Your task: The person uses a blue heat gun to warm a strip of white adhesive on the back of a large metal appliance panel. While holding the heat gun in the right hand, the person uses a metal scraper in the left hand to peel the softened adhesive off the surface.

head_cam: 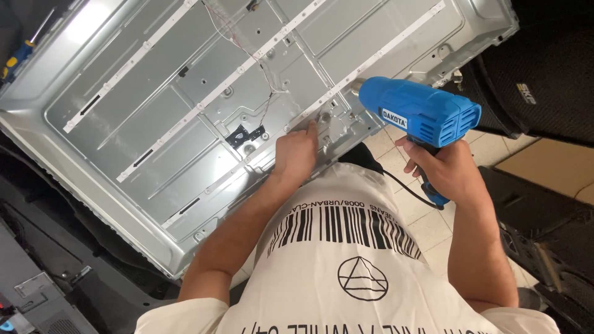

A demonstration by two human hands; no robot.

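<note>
The metal back panel, a large grey sheet with stamped ribs, lies flat and fills the upper left of the view. Three white light strips run diagonally across the panel, and thin red and white wires cross its middle.

The left hand rests on the panel's near edge. Its fingers are drawn together, the tips pressed onto the end of one white strip beside a small metal bracket.

The right hand is just off the panel's near right corner, above the tiled floor. Its fingers are clamped around the handle of a blue heat gun. The gun's nozzle points at the panel, close to the bracket and the left fingertips. A black cord hangs from the handle base.

A black speaker cabinet stands beyond the panel's right edge. A screwdriver with a blue and yellow handle lies at the panel's far left corner.
</note>
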